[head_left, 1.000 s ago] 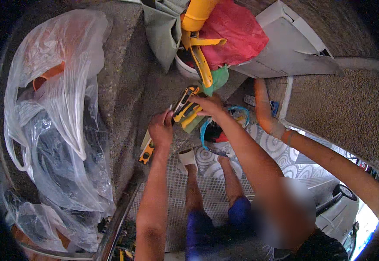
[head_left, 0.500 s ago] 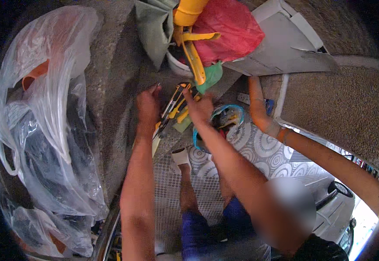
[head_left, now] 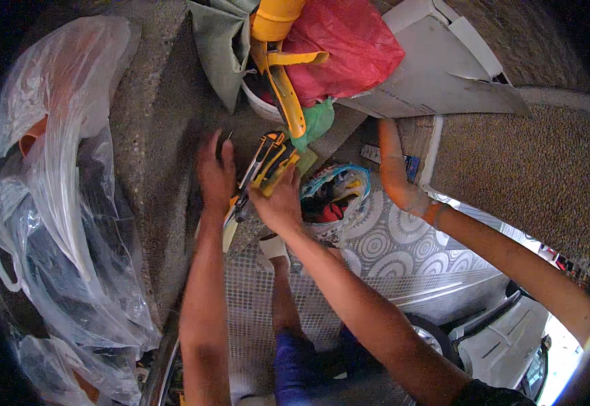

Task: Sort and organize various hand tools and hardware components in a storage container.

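Note:
Several yellow-and-black utility knives lie bunched on the concrete ledge between my two hands. My right hand reaches over the near end of the bunch, thumb and fingers curled round a yellow utility knife; the grip itself is partly hidden. To the left of the knives, my left hand is raised with thumb and forefinger close together. A thin, small piece shows at those fingertips, too small to name. Just right of my right hand stands an open bag with a blue rim, with mixed items and something red inside.
Clear plastic wrap covers orange objects on the left. Ahead stand a yellow tool, a red bag, a grey-green sack and a cardboard box. Another person's arm extends from the right.
My right hand has drawn back from the far end of the knives to their near end. My left hand has shifted slightly left and down. The view has moved a little.

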### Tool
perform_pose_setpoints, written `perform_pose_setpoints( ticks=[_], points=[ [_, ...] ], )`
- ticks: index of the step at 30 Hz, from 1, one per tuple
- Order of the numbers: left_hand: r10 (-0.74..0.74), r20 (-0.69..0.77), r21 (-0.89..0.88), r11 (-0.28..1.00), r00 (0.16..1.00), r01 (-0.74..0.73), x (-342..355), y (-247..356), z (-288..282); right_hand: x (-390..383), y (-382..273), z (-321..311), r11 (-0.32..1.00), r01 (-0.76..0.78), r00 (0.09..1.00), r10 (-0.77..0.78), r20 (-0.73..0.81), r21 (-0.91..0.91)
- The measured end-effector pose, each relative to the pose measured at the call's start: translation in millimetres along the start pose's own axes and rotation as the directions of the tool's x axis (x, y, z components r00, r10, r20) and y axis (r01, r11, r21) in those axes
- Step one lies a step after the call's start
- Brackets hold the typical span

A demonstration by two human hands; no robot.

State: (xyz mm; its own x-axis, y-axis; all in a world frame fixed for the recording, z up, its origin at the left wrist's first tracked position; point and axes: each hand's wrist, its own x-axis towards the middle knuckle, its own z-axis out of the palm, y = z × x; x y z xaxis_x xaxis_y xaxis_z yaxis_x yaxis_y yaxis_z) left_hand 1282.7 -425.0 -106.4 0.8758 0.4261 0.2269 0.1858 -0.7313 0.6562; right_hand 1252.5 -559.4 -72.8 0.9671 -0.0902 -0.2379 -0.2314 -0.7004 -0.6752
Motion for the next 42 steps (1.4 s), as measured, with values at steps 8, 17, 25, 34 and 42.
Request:
perform_pose_setpoints(
  ticks=[8, 17, 25, 34, 42],
  points=[
    [-0.24, 0.234, -0.193, 0.938, 0.942, 0.287, -152, 115, -50, 12, 27, -142, 0.918, 0.297, 0.848, -0.127, 0.515, -0.262],
    [-0.429, 0.451, 0.199, 0.903, 0.782, 0.381, -181, 100, 2, 76, 210, -44, 0.55, 0.722, 0.61, -0.221, 0.761, -0.419],
    [-0.489, 0.617, 0.135, 0.838, 0.617, 0.529, -156, 109, -5, 57, 124, -61, 0.176, 0.8, 0.51, 0.303, 0.805, -0.573],
    [-0.429, 0.565, -0.03, 0.843, 0.704, 0.537, -148, 114, 11, 39, 42, -181, 0.357, 0.646, 0.666, 0.169, 0.726, -0.675],
    [-0.395, 0.504, -0.058, 0.872, 0.768, 0.487, -163, 99, -2, 15, -39, -288, 0.663, 0.517, 0.725, -0.002, 0.689, -0.542]
  ],
)
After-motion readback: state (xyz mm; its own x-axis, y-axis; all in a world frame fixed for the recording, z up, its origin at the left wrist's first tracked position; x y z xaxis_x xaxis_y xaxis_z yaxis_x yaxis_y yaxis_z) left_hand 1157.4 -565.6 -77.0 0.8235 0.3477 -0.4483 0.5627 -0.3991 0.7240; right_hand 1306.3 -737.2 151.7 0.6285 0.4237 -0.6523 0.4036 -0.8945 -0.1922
